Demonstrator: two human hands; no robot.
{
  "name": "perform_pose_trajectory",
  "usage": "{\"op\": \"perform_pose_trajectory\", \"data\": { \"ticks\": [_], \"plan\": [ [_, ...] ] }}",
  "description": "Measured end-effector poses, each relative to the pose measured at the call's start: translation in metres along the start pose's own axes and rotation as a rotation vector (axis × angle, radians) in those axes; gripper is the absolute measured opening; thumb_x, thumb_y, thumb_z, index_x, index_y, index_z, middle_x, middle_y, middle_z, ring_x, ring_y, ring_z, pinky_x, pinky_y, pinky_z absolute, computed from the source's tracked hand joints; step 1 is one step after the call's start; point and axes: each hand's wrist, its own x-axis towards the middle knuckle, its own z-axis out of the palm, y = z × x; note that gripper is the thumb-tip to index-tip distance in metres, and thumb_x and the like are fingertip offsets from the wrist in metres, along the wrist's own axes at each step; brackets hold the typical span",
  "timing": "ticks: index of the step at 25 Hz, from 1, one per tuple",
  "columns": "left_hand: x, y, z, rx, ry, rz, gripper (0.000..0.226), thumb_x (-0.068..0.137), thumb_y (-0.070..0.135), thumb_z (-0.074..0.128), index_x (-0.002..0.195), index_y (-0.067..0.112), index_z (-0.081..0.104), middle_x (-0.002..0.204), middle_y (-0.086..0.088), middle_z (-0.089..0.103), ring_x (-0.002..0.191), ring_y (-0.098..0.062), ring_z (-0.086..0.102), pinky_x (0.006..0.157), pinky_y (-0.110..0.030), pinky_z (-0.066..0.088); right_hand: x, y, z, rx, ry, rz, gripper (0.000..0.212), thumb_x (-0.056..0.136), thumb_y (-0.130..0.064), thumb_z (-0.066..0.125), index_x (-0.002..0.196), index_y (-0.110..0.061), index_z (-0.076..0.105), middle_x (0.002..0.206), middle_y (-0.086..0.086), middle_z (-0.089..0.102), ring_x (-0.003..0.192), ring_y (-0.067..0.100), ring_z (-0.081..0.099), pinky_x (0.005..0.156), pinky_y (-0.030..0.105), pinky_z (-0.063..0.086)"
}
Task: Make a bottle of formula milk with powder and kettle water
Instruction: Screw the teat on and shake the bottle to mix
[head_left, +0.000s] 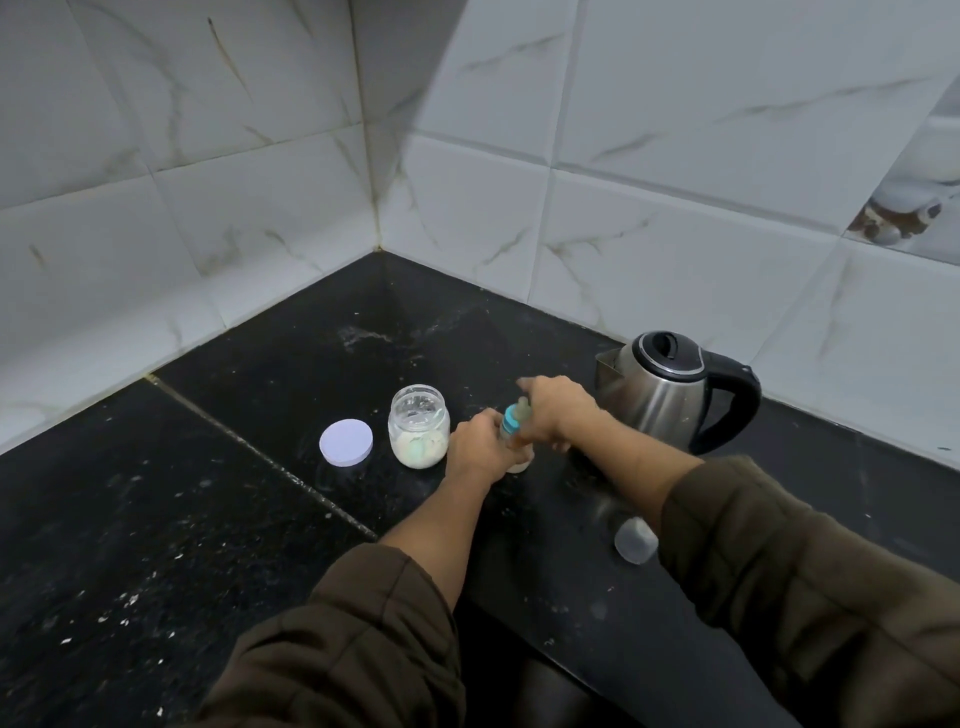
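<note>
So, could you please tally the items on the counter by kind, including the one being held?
Kettle: 1
Powder jar: 1
Jar lid: 1
Baby bottle: 1
Clear cap: 1
Total: 5

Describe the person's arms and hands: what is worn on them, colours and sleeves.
Both arms wear a dark olive-brown padded jacket with faint quilting seams. The left sleeve and right sleeve end in bunched cuffs partway along the forearms, which are bare beyond them. The left hand and right hand are bare: no gloves, and no watch, ring or bracelet shows.
</note>
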Motion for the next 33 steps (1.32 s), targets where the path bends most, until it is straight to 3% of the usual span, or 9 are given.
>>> {"op": "perform_pose_trajectory", "data": {
  "ticks": [2, 7, 11, 14, 17, 21, 25, 29, 33],
  "plan": [
    [0.002, 0.001, -0.001, -0.013, 0.001, -0.01, 0.058, 0.069, 0.047, 0.091, 0.116, 0.024, 0.064, 0.114, 0.002, 0.074, 0.111, -0.021, 0.066, 0.096, -0.039, 0.054, -0.006, 0.011, -0.011, 0.132, -0.106, 0.008, 0.078, 0.079, -0.023, 0.084, 0.147, -0.018, 0.046, 0.103, 0.011, 0.067, 0.076, 0.029, 0.078, 0.069, 0.043, 0.067],
    [-0.002, -0.001, 0.002, -0.029, -0.017, -0.011, 0.06, 0.071, 0.039, 0.094, 0.117, 0.023, 0.058, 0.122, -0.001, 0.07, 0.117, -0.024, 0.064, 0.098, -0.04, 0.052, -0.025, 0.047, -0.009, 0.053, -0.206, 0.102, 0.042, 0.087, -0.008, 0.074, 0.128, -0.011, 0.065, 0.093, 0.018, 0.074, 0.083, 0.031, 0.078, 0.071, 0.042, 0.067],
    [-0.006, 0.002, 0.006, -0.064, 0.024, 0.015, 0.077, 0.069, 0.039, 0.095, 0.133, 0.022, 0.057, 0.127, 0.0, 0.069, 0.122, -0.024, 0.061, 0.103, -0.04, 0.05, -0.05, 0.071, 0.0, -0.141, -0.298, 0.178, 0.044, 0.082, -0.018, 0.085, 0.12, -0.006, 0.067, 0.083, 0.011, 0.064, 0.074, 0.028, 0.07, 0.086, 0.044, 0.064],
    [-0.012, 0.008, 0.01, -0.062, 0.049, 0.024, 0.084, 0.069, 0.042, 0.096, 0.139, 0.023, 0.053, 0.129, -0.001, 0.068, 0.124, -0.025, 0.06, 0.105, -0.042, 0.049, -0.068, 0.081, 0.009, -0.209, -0.317, 0.216, 0.043, 0.08, -0.027, 0.089, 0.112, -0.008, 0.066, 0.076, 0.007, 0.057, 0.065, 0.024, 0.06, 0.084, 0.04, 0.062],
    [-0.015, 0.007, 0.012, -0.061, 0.058, 0.034, 0.087, 0.068, 0.044, 0.096, 0.14, 0.023, 0.052, 0.13, 0.0, 0.068, 0.125, -0.025, 0.06, 0.107, -0.044, 0.049, -0.077, 0.087, 0.02, -0.252, -0.325, 0.218, 0.047, 0.079, -0.029, 0.09, 0.113, -0.009, 0.065, 0.087, 0.006, 0.064, 0.087, 0.027, 0.071, 0.078, 0.035, 0.058],
    [-0.013, 0.004, 0.009, -0.06, 0.067, 0.037, 0.092, 0.069, 0.044, 0.096, 0.144, 0.021, 0.05, 0.135, 0.0, 0.066, 0.129, -0.025, 0.059, 0.108, -0.043, 0.048, -0.072, 0.093, 0.035, -0.28, -0.3, 0.2, 0.062, 0.072, -0.021, 0.093, 0.126, -0.006, 0.066, 0.118, 0.012, 0.069, 0.106, 0.03, 0.071, 0.087, 0.039, 0.061],
    [-0.012, 0.002, 0.005, -0.061, 0.061, 0.042, 0.095, 0.07, 0.042, 0.096, 0.148, 0.018, 0.048, 0.143, 0.001, 0.064, 0.134, -0.023, 0.058, 0.11, -0.041, 0.047, -0.066, 0.09, 0.034, -0.265, -0.304, 0.194, 0.047, 0.076, -0.016, 0.088, 0.117, -0.006, 0.068, 0.09, 0.008, 0.066, 0.102, 0.029, 0.073, 0.089, 0.039, 0.062],
    [-0.012, -0.001, 0.001, -0.06, 0.045, 0.048, 0.092, 0.073, 0.038, 0.095, 0.149, 0.019, 0.048, 0.143, 0.0, 0.064, 0.133, -0.022, 0.058, 0.11, -0.04, 0.048, -0.05, 0.064, 0.009, -0.163, -0.161, 0.127, 0.031, 0.076, -0.029, 0.085, 0.092, -0.013, 0.064, 0.074, 0.006, 0.058, 0.081, 0.029, 0.068, 0.078, 0.036, 0.062],
    [-0.009, -0.001, -0.007, -0.084, 0.024, 0.094, 0.083, 0.071, 0.038, 0.096, 0.142, 0.023, 0.056, 0.137, 0.004, 0.068, 0.126, -0.018, 0.063, 0.107, -0.043, 0.052, -0.024, 0.038, -0.032, -0.017, 0.123, 0.052, 0.035, 0.075, -0.037, 0.082, 0.096, -0.011, 0.072, 0.093, 0.006, 0.071, 0.086, 0.026, 0.069, 0.07, 0.033, 0.058]
  ]
}}
